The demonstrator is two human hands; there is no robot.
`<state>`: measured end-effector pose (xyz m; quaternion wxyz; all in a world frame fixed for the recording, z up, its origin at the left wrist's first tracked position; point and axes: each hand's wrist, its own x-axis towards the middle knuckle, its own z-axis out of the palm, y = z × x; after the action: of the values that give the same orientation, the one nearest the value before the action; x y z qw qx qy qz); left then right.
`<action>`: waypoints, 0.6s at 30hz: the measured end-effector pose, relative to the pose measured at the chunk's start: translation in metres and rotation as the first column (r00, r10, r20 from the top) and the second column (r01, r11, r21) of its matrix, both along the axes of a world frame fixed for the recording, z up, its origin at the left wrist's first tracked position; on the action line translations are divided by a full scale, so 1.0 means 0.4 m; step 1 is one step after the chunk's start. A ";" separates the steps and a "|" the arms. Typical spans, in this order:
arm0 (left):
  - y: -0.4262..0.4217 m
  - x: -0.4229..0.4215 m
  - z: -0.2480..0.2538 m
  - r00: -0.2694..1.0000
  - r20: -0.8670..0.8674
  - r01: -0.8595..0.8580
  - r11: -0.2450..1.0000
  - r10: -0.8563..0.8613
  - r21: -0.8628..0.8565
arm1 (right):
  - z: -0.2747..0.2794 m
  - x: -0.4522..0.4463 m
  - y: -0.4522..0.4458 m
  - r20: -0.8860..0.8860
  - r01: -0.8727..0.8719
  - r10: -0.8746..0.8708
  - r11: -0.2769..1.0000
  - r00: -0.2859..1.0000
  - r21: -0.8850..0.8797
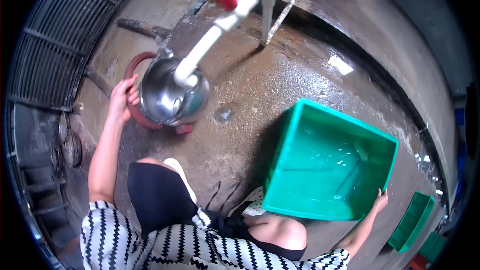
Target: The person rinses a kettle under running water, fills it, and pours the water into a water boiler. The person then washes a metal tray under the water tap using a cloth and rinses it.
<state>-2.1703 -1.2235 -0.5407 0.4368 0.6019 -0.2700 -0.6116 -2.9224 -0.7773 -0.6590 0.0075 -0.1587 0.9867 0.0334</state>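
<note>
My left hand (126, 97) is closed around the reddish-brown handle of a shiny metal kettle (159, 90). The kettle's open mouth faces me, beneath the outlet of a white pipe (212, 37) with a red valve (226, 0). Whether water runs from the pipe I cannot tell. On the right, a green plastic crate (320, 162) has its open side towards me, with wet glints on its inner floor. My right hand (381, 201) grips the crate's near right rim, its fingers partly hidden by the wall.
Wet concrete floor (250, 85) lies around the kettle and crate. A metal grille (60, 35) stands at the far left. A smaller green tray (411, 221) rests on the floor at the lower right. A low kerb (390, 75) curves along the right side.
</note>
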 end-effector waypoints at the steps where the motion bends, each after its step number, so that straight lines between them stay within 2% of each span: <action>1: -0.006 -0.024 -0.005 1.000 -0.003 0.023 1.000 -0.023 -0.003 | 0.005 -0.036 0.027 -0.001 0.060 -0.060 0.998 0.998 0.023; 2: -0.013 -0.043 -0.014 0.999 -0.009 0.045 0.999 -0.045 0.000 | 0.010 -0.069 0.041 -0.013 0.168 -0.168 0.979 0.986 0.119; 4: -0.020 -0.092 -0.017 0.996 -0.050 0.079 0.997 -0.078 0.019 | 0.004 -0.110 0.071 -0.206 0.367 -0.337 0.922 0.919 0.126; 5: -0.023 -0.113 -0.014 0.994 -0.063 0.097 0.995 -0.095 0.035 | -0.020 -0.171 0.110 -0.241 0.479 -0.440 0.866 0.865 0.142; 7: -0.025 -0.148 -0.021 0.987 -0.090 0.140 0.989 -0.137 0.038 | -0.010 -0.173 0.075 -0.294 0.581 -0.564 0.813 0.772 -0.033; 9: -0.022 -0.178 -0.027 0.982 -0.111 0.158 0.986 -0.151 0.060 | -0.007 -0.229 0.060 -0.441 0.336 -0.278 0.940 0.853 0.057; 11: -0.012 -0.206 -0.038 0.978 -0.118 0.182 0.980 -0.172 0.080 | -0.006 -0.257 -0.009 -0.417 -0.058 0.051 0.998 0.907 -0.005; 12: 0.001 -0.220 -0.048 0.981 -0.091 0.178 0.981 -0.171 0.078 | 0.071 -0.145 -0.144 -0.318 -0.229 0.183 0.967 0.930 -0.114; 14: 0.018 -0.252 -0.069 0.992 -0.067 0.118 0.987 -0.111 0.111 | 0.145 0.050 -0.383 -0.153 -0.452 0.434 0.762 0.888 -0.464; 15: 0.024 -0.269 -0.073 0.995 -0.081 0.072 0.988 -0.061 0.135 | 0.206 0.208 -0.514 -0.104 -0.514 0.547 0.684 0.831 -0.517; 18: 0.037 -0.258 -0.120 0.974 -0.224 0.022 0.984 0.018 0.174 | 0.326 0.625 -0.825 -0.052 -0.614 0.839 0.353 0.542 -0.706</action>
<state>-2.2733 -1.2086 -0.5888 0.4092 0.5647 -0.1646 -0.6976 -2.6725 -1.1072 -0.5287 0.0953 -0.5806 0.7346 -0.3379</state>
